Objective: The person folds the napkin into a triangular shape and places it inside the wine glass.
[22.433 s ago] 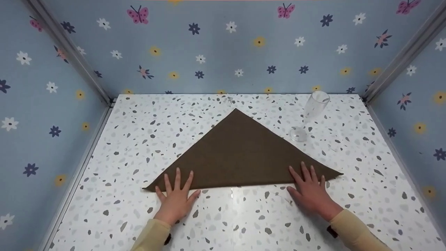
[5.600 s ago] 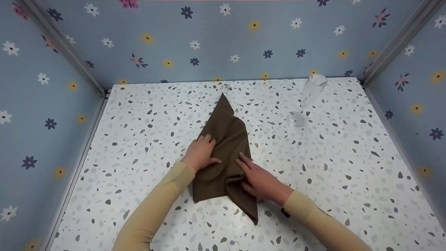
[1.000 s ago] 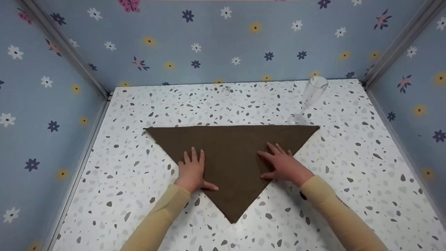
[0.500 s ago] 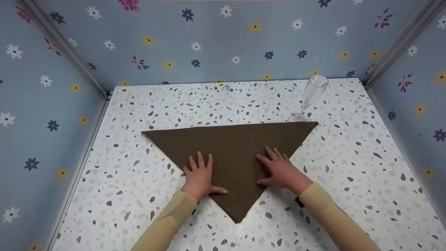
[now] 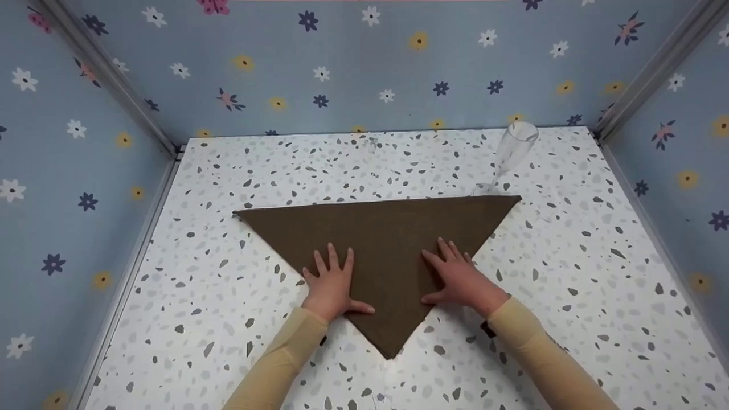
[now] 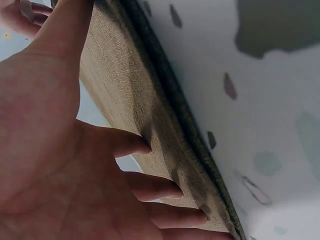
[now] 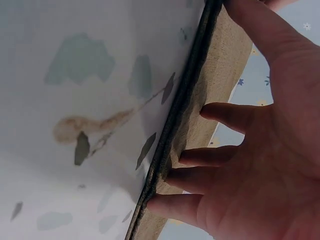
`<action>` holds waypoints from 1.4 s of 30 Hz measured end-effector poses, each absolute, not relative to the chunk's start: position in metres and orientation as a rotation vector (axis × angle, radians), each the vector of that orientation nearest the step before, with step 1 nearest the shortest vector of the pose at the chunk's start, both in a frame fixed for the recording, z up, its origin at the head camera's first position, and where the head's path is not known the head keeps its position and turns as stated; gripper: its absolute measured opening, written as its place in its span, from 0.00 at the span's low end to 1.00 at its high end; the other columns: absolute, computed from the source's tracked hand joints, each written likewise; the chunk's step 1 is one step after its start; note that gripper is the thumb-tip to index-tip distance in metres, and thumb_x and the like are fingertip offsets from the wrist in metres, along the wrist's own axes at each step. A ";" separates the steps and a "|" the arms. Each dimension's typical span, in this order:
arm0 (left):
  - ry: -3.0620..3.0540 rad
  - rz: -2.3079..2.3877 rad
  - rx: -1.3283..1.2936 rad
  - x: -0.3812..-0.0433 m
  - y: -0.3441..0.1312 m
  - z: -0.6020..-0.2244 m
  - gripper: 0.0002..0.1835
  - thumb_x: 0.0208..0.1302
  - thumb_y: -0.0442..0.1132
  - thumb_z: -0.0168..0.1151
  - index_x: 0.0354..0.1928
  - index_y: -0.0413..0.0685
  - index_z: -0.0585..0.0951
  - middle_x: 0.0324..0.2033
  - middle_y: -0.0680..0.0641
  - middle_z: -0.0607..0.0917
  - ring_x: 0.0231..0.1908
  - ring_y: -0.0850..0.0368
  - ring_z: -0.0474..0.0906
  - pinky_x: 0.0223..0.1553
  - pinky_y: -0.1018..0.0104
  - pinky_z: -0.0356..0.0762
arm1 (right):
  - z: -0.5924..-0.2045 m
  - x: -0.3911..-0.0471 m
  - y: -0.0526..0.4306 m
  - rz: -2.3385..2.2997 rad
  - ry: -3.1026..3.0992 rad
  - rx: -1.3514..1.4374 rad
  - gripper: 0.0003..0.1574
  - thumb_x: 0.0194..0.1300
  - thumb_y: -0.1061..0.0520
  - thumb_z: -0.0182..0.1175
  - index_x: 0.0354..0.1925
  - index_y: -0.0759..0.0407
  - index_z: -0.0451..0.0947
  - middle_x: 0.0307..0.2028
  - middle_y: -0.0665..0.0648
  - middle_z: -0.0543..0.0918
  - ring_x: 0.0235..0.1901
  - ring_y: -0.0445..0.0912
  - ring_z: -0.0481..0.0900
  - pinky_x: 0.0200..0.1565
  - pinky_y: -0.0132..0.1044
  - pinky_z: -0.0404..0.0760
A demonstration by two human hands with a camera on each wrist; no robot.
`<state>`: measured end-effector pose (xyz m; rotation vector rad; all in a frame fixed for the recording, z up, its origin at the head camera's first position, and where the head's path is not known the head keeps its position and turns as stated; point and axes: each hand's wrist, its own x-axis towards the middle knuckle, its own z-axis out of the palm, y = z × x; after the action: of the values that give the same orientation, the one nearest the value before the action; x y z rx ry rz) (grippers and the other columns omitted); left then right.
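Observation:
A brown cloth napkin (image 5: pixel 381 228) lies flat as a triangle, its long edge at the back and its point towards me. My left hand (image 5: pixel 330 287) rests on its left slanting edge with the fingers spread and straight. Across from it, my right hand (image 5: pixel 461 279) lies on the right slanting edge, fingers likewise spread. The left wrist view shows the layered edge of the napkin (image 6: pixel 120 70) under the fingertips. In the right wrist view, the right hand (image 7: pixel 270 160) touches the same cloth near its edge, and the layers show there too.
A clear stemmed glass (image 5: pixel 515 145) stands at the back right, its base partly hidden by the napkin's rear right corner. The speckled white table (image 5: pixel 199 296) is bounded by blue flowered panels (image 5: pixel 364 62) at the back and both sides.
Earlier the triangle pointed away from me, then lay bunched; now it is flat, pointing towards me. In the last second it has turned slightly counterclockwise, and my left hand shifted right.

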<state>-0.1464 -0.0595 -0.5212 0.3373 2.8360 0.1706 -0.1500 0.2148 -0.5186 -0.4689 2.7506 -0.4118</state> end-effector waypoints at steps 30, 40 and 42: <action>2.794 0.246 0.457 -0.120 -0.049 -0.514 0.66 0.24 0.70 0.66 0.68 0.49 0.50 0.65 0.33 0.45 0.62 0.32 0.41 0.56 0.41 0.51 | -0.518 -0.130 0.216 -0.443 2.757 -0.453 0.45 0.53 0.43 0.62 0.65 0.51 0.56 0.66 0.64 0.47 0.64 0.59 0.42 0.59 0.52 0.54; 2.791 0.262 0.441 -0.122 -0.049 -0.516 0.67 0.22 0.70 0.67 0.68 0.50 0.49 0.65 0.33 0.45 0.62 0.31 0.40 0.57 0.40 0.49 | -0.521 -0.130 0.216 -0.512 2.770 -0.417 0.46 0.52 0.43 0.63 0.64 0.52 0.58 0.66 0.61 0.48 0.65 0.57 0.42 0.58 0.50 0.57; 2.778 0.255 0.432 -0.122 -0.048 -0.515 0.67 0.22 0.69 0.68 0.68 0.50 0.49 0.65 0.33 0.44 0.62 0.31 0.40 0.57 0.40 0.48 | -0.520 -0.130 0.216 -0.507 2.768 -0.415 0.46 0.51 0.43 0.63 0.64 0.52 0.58 0.66 0.61 0.48 0.65 0.57 0.43 0.58 0.50 0.57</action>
<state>-0.1216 -0.0483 -0.5153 0.4321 2.7782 0.2555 -0.1299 0.2156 -0.5204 -0.4154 2.7677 -0.5069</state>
